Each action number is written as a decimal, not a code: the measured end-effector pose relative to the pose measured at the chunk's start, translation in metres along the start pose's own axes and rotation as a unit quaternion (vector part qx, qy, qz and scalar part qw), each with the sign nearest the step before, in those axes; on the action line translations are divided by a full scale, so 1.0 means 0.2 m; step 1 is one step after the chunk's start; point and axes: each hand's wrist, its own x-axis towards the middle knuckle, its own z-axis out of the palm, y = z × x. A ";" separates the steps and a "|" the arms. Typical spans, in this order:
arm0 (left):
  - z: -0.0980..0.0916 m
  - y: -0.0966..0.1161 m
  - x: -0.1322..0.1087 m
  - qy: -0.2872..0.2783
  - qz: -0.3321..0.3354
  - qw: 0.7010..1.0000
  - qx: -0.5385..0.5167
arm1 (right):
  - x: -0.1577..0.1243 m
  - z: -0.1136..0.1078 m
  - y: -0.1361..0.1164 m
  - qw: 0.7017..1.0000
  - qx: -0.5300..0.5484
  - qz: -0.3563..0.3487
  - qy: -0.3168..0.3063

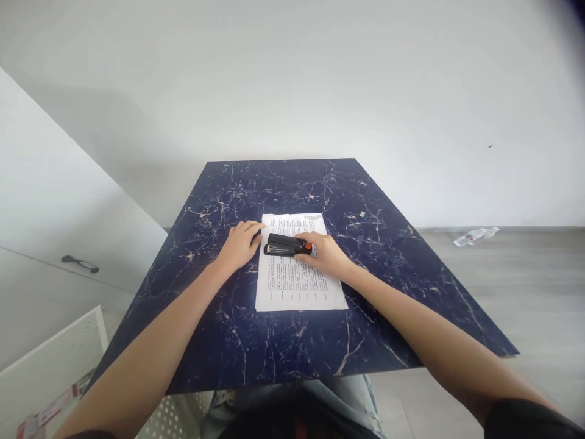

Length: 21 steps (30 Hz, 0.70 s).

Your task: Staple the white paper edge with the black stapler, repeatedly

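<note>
A printed sheet of paper (297,280) lies in the middle of a dark blue marbled table (237,341). Across its upper part rests a black stapler (287,244) with an orange end. My right hand (325,253) lies on the paper with its fingers curled round the stapler's orange end. My left hand (240,244) lies flat on the table, fingers stretched out, its fingertips touching the paper's left edge close to the stapler's nose.
A small pale scrap (362,214) sits on the table beyond the paper. An empty plastic bottle (473,235) lies on the floor to the right. On the left stand a white cabinet with a dark handle (80,263) and a white perforated rack (55,366).
</note>
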 end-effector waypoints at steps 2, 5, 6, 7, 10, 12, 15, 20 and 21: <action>0.00 0.01 0.00 -0.019 0.010 1.000 0.021 | 0.00 0.01 0.01 1.000 -0.004 0.003 0.005; 0.00 0.01 -0.01 -0.028 0.019 0.998 0.044 | -0.01 0.01 0.02 1.000 0.006 0.006 0.016; 0.00 0.01 -0.01 -0.029 0.021 0.998 0.049 | -0.01 0.02 0.02 1.000 0.012 0.008 0.023; 0.00 0.01 -0.01 -0.029 0.022 0.998 0.053 | -0.01 0.02 0.03 0.999 0.018 0.010 0.031; 0.00 0.01 -0.01 -0.028 0.022 0.998 0.057 | -0.02 0.01 0.04 0.998 0.029 0.016 0.052; 0.00 0.01 -0.02 -0.028 0.020 0.998 0.051 | -0.02 0.00 0.04 0.998 0.032 0.018 0.058; 0.00 0.01 -0.02 -0.032 0.017 0.999 0.041 | -0.02 -0.01 0.04 0.998 0.036 0.023 0.050; 0.00 0.01 -0.02 -0.033 0.016 0.998 0.049 | -0.01 -0.02 0.02 0.999 0.044 -0.001 0.025; 0.00 0.01 -0.02 -0.031 0.014 0.998 0.049 | -0.01 -0.02 0.02 0.999 0.042 -0.010 0.021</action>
